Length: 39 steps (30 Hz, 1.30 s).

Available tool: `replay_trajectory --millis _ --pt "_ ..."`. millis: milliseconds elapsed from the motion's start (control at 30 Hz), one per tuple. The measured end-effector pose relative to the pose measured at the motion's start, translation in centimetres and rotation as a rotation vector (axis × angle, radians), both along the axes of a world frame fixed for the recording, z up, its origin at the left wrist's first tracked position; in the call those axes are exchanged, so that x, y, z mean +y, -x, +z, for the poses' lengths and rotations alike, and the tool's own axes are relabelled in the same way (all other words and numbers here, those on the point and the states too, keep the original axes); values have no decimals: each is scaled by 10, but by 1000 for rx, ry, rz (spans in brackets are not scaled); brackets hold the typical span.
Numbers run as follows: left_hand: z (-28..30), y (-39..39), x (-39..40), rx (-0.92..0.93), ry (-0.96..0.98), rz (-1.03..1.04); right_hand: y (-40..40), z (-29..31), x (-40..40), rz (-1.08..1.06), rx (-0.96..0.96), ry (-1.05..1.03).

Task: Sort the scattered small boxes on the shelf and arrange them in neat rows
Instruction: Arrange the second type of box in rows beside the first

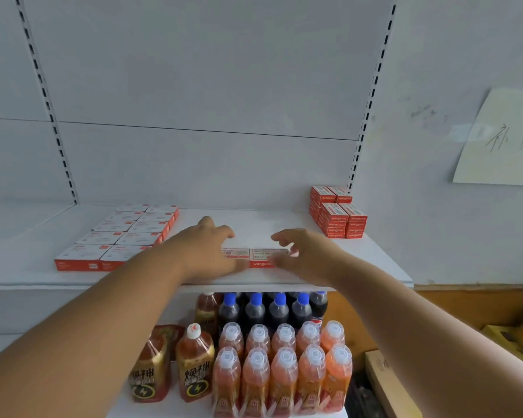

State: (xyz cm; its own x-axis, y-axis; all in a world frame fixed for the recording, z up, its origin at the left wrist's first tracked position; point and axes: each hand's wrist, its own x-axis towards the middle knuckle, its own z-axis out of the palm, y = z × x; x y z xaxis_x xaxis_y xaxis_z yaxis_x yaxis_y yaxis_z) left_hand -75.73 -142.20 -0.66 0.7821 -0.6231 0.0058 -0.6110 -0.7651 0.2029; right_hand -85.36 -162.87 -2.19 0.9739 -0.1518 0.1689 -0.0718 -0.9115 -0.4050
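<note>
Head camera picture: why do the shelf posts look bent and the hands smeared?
Head view: the wide lens bows the slotted posts outward; the left hand and right hand are motion-blurred, as are the small boxes between them; lighting is soft and even, no glare.

Small cardboard boxes (255,257), white-topped with red front bands and white lettering, on a plain white metal shelf (73,280); below, orange plastic drink bottles (284,372) with translucent white caps, dark cola bottles (280,310) capped blue.
</note>
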Motion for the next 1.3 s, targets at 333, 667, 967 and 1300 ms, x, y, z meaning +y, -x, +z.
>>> replay_trajectory --millis 333,667,967,1300 --pt "25 5 -110 -41 252 -61 -6 19 -91 -324 -334 -33" --pt "17 11 -233 287 365 267 -19 23 -146 -570 -41 -309" --pt "29 10 -227 484 866 348 -5 26 -149 -417 -432 -949" --pt "39 18 -139 510 1265 239 -10 33 -93 -25 -458 -1314"
